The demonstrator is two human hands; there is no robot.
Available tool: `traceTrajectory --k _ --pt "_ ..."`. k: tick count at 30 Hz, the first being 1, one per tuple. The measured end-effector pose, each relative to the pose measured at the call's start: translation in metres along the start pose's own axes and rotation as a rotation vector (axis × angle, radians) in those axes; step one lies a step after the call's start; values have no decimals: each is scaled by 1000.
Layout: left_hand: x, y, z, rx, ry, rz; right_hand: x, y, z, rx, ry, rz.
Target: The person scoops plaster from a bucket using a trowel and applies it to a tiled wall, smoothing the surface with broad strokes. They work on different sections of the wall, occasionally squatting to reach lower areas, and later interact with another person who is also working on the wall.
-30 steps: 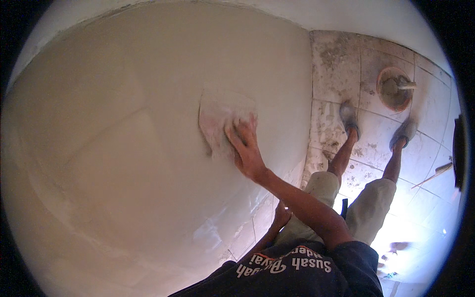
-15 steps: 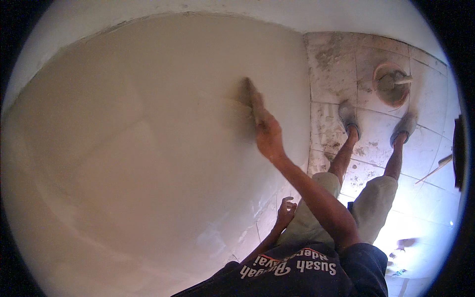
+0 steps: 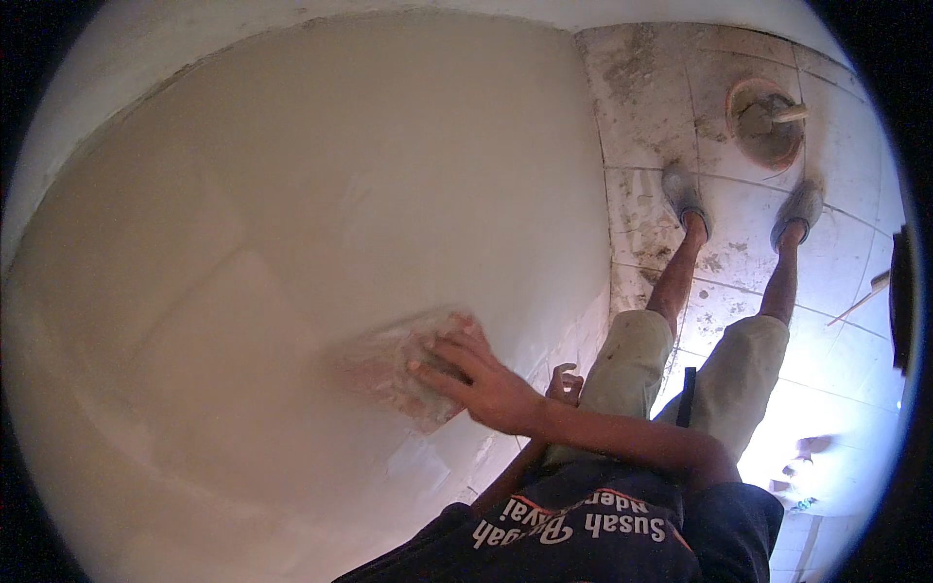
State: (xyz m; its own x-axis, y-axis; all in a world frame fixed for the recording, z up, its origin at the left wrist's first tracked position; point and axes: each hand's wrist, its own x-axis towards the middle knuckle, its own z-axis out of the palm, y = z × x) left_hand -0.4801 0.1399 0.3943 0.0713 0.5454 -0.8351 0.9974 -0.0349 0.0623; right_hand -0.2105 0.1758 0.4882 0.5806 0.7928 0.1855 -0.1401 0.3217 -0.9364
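My right hand [image 3: 486, 384] is closed around the grip of a plastering trowel [image 3: 428, 406], a flat rectangular plate smeared with pale plaster. The trowel lies against the beige wall [image 3: 292, 204], low on it and close to my body; its left side is blurred. Across my front runs the right forearm. Behind it, beside my left thigh, hangs my left hand [image 3: 566, 382], with loosely curled fingers apart and nothing seen in them. The forearm hides part of that hand.
On the stained tile floor [image 3: 729, 228], beyond my shoes, stands a round orange-rimmed bucket [image 3: 763, 121] with grey mix and a pale handle sticking out. A thin stick [image 3: 860, 299] lies at the right, near a dark object [image 3: 902, 301]. Bright light falls on the lower right floor.
My right hand has brought the trowel down the wall toward my body and to the left, turning its plate flatter to view. The left hand stays by the thigh. The view has shifted slightly.
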Motion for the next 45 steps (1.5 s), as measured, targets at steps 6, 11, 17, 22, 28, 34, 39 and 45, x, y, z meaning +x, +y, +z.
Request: traceTrajectory --k 6,11,17,22,28,34,39,45 --pt "-4 -7 -3 12 0 58 39 68 11 41 304 235" --pt "1 -16 -4 43 20 112 -22 53 20 -55 27 40" --pt "9 -20 11 49 59 167 -37 115 -23 -38 520 422" --pt "6 -10 2 27 -7 166 -20 229 -53 -15 691 721" --pt "-3 6 -6 59 -29 132 -5 269 -33 -121 727 609" --pt "4 -23 6 114 1 121 42 125 -8 -49 523 537" --pt "5 -20 4 45 -106 9 78 -14 -34 231 353 365" --pt "4 -7 3 34 -126 19 47 -57 -27 380 -81 177"
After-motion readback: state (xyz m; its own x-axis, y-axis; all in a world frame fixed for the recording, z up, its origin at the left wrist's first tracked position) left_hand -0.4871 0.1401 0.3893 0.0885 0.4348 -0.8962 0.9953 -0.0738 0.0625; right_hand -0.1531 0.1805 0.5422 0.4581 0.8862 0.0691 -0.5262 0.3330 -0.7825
